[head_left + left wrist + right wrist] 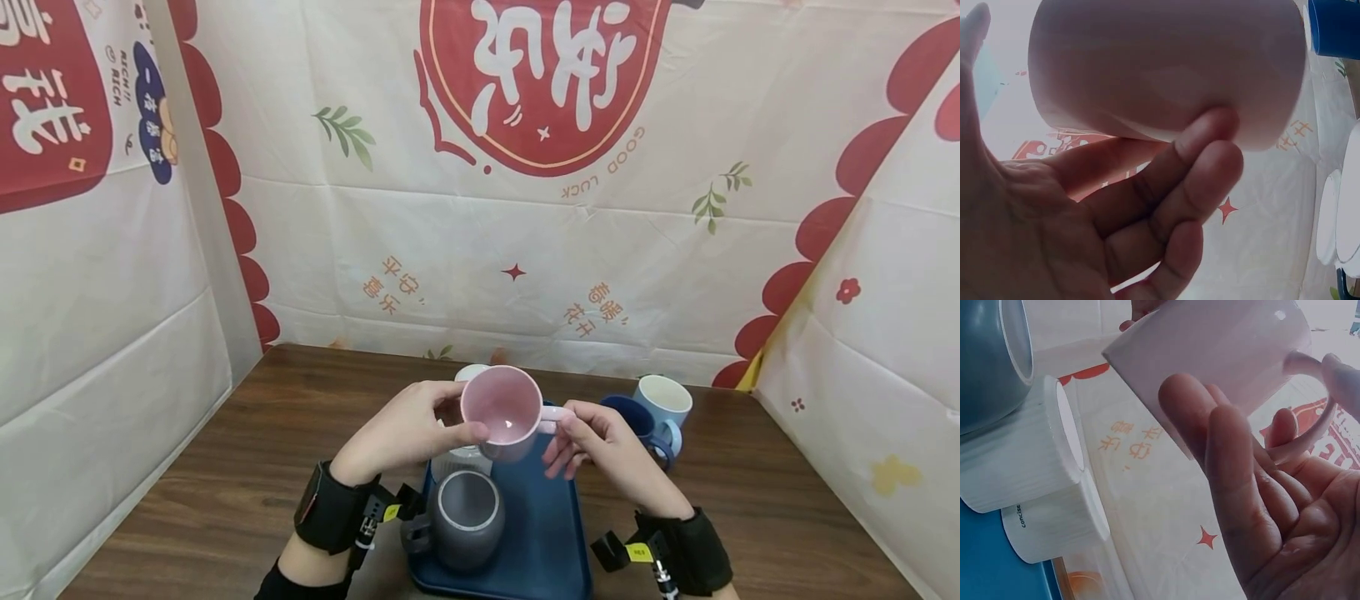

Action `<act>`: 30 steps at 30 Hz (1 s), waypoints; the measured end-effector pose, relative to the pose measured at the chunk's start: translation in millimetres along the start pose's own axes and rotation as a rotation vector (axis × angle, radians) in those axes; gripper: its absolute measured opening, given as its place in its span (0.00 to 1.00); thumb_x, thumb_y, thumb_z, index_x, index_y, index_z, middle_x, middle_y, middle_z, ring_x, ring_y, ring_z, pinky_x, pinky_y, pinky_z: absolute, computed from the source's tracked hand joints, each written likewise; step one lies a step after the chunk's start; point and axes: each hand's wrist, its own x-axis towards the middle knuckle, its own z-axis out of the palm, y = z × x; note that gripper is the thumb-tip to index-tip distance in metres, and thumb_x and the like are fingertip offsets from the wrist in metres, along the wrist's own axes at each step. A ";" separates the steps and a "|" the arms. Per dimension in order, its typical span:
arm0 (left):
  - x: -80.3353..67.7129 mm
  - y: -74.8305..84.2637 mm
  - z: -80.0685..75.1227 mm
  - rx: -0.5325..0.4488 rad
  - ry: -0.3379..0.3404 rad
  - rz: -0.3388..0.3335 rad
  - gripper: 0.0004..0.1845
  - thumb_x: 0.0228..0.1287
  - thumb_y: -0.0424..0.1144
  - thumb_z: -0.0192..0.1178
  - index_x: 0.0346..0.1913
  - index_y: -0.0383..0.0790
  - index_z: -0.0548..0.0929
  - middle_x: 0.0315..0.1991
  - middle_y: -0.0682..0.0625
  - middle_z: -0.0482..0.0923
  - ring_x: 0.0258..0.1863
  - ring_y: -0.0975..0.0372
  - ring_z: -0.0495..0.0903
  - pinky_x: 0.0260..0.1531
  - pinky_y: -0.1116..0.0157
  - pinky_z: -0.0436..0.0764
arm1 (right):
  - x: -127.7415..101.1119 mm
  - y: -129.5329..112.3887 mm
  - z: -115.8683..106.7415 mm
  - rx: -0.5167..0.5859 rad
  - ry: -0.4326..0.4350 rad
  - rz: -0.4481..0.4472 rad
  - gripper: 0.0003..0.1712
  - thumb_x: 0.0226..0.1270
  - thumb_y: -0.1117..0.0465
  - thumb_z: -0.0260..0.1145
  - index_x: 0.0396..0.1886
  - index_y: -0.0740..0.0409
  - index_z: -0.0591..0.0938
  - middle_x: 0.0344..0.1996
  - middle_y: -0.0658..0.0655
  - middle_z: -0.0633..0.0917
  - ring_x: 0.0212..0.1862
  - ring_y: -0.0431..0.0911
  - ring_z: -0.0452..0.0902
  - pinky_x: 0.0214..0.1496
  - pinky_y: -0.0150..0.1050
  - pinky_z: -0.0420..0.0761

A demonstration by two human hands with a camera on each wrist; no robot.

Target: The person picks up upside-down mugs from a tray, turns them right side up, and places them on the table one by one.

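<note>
Holding one pink mug [501, 411] aloft above the blue tray [551, 533], we judge it mid-transfer, not yet set down. Our left hand [408, 433] grips its body; our right hand [600, 446] pinches the handle. Finish: glossy pale pink, empty (mouth tilted toward us). A grey mug [465, 518] and ribbed white mugs [1029, 487] are already on the tray.

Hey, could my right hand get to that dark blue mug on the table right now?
Probably not at once. The right hand is pinching the pink mug's handle, so it isn't free. The dark blue mug stands just beyond it with nothing between, so once the left hand takes the pink mug, the way looks open.
</note>
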 end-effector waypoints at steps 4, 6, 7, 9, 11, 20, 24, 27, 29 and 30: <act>0.1 -0.4 0.6 -0.013 -0.004 0.040 0.29 0.52 0.53 0.75 0.56 0.47 0.82 0.34 0.54 0.81 0.34 0.60 0.78 0.33 0.62 0.79 | -0.5 -1.9 -0.6 0.018 0.008 -0.003 0.18 0.83 0.63 0.43 0.37 0.71 0.74 0.31 0.67 0.86 0.32 0.56 0.87 0.30 0.47 0.84; 0.2 -0.9 1.1 -0.014 -0.001 0.055 0.30 0.49 0.53 0.77 0.55 0.47 0.82 0.33 0.51 0.80 0.34 0.59 0.77 0.33 0.62 0.79 | -0.8 -2.4 -0.7 0.028 0.009 -0.008 0.18 0.83 0.64 0.43 0.37 0.71 0.73 0.31 0.68 0.86 0.32 0.55 0.87 0.30 0.47 0.84; 0.2 -1.1 1.4 -0.017 0.002 0.061 0.31 0.48 0.53 0.78 0.55 0.47 0.82 0.33 0.50 0.80 0.34 0.59 0.77 0.33 0.62 0.78 | -0.7 -2.5 -0.6 0.034 0.008 -0.011 0.18 0.83 0.64 0.42 0.37 0.72 0.73 0.31 0.68 0.86 0.32 0.54 0.87 0.29 0.46 0.84; 0.4 -1.7 2.1 -0.021 0.012 0.068 0.32 0.46 0.53 0.79 0.55 0.48 0.81 0.32 0.50 0.80 0.33 0.59 0.77 0.33 0.62 0.78 | -0.5 -3.1 -0.3 0.043 0.002 -0.021 0.19 0.83 0.63 0.42 0.37 0.72 0.73 0.31 0.68 0.85 0.32 0.54 0.87 0.29 0.45 0.84; 0.6 -1.9 2.6 -0.020 0.029 0.073 0.33 0.43 0.53 0.80 0.55 0.50 0.81 0.32 0.51 0.80 0.33 0.61 0.76 0.32 0.63 0.78 | 0.0 -3.7 0.3 0.055 -0.008 -0.025 0.20 0.84 0.63 0.41 0.37 0.73 0.73 0.31 0.68 0.86 0.32 0.53 0.87 0.29 0.45 0.84; 1.1 -2.5 1.9 0.028 0.114 0.105 0.36 0.41 0.55 0.80 0.57 0.54 0.81 0.30 0.57 0.78 0.31 0.64 0.75 0.30 0.64 0.75 | 2.7 -7.0 6.5 0.067 -0.046 -0.007 0.25 0.85 0.59 0.37 0.37 0.73 0.74 0.31 0.67 0.86 0.32 0.53 0.87 0.30 0.45 0.84; 1.3 -2.0 2.5 0.044 0.134 0.099 0.36 0.41 0.54 0.81 0.57 0.53 0.82 0.36 0.58 0.78 0.37 0.64 0.75 0.37 0.62 0.78 | 2.6 -9.1 9.4 0.057 -0.037 0.020 0.27 0.85 0.58 0.36 0.37 0.73 0.75 0.30 0.67 0.86 0.31 0.54 0.87 0.29 0.45 0.84; 1.6 -1.6 2.8 0.057 0.159 0.085 0.35 0.40 0.54 0.81 0.56 0.51 0.83 0.42 0.60 0.77 0.43 0.65 0.75 0.44 0.59 0.78 | 2.5 -10.4 12.0 0.056 -0.020 0.033 0.28 0.85 0.57 0.35 0.37 0.74 0.74 0.30 0.69 0.86 0.30 0.54 0.87 0.28 0.44 0.84; 1.7 -1.3 2.5 0.065 0.171 0.077 0.34 0.40 0.54 0.81 0.54 0.51 0.83 0.42 0.61 0.78 0.43 0.65 0.76 0.44 0.59 0.78 | 2.6 -11.2 13.7 0.055 -0.012 0.040 0.29 0.85 0.56 0.34 0.37 0.75 0.74 0.30 0.70 0.86 0.30 0.54 0.87 0.28 0.44 0.84; 1.8 -1.1 2.3 0.057 0.169 0.079 0.33 0.40 0.54 0.81 0.54 0.50 0.83 0.43 0.61 0.79 0.43 0.65 0.76 0.45 0.59 0.79 | 2.7 -11.5 14.4 0.052 -0.008 0.040 0.29 0.85 0.56 0.34 0.37 0.75 0.74 0.29 0.71 0.85 0.30 0.54 0.87 0.28 0.44 0.84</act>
